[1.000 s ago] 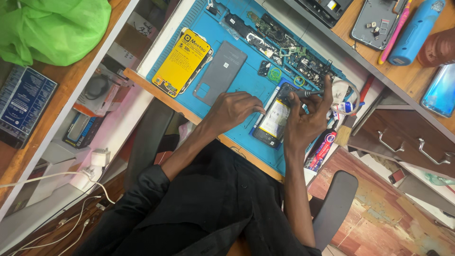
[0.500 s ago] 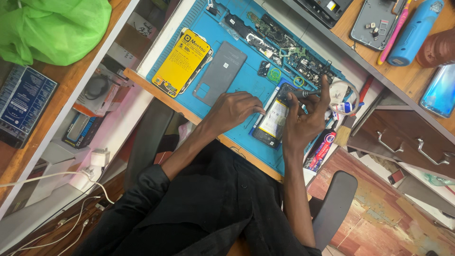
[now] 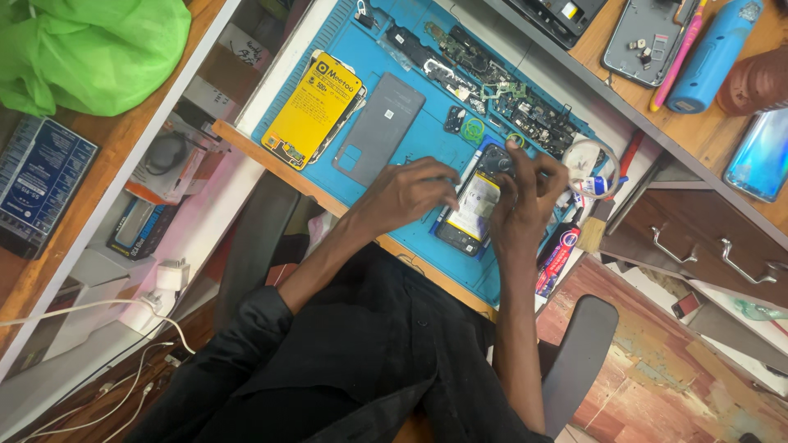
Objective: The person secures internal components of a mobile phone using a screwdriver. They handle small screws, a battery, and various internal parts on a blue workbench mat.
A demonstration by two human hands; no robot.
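Note:
An opened phone (image 3: 470, 215) with a pale yellow battery lies on the blue work mat (image 3: 410, 156). My left hand (image 3: 408, 194) rests on its left edge and holds it steady. My right hand (image 3: 529, 199) wraps the right side, fingertips pinched at the phone's top end around a dark round camera part (image 3: 496, 161). Whether a tool is in either hand is hidden.
On the mat lie a yellow battery (image 3: 316, 107), a grey back cover (image 3: 379, 127) and several circuit boards (image 3: 492, 86). Tubes and a brush (image 3: 593, 228) sit right of the phone. The wooden desk holds a blue bottle (image 3: 711, 56), another phone (image 3: 762, 156) and a green bag (image 3: 90, 49).
My right hand's fingers have curled in closer onto the phone's top end. My left hand and the phone have barely moved.

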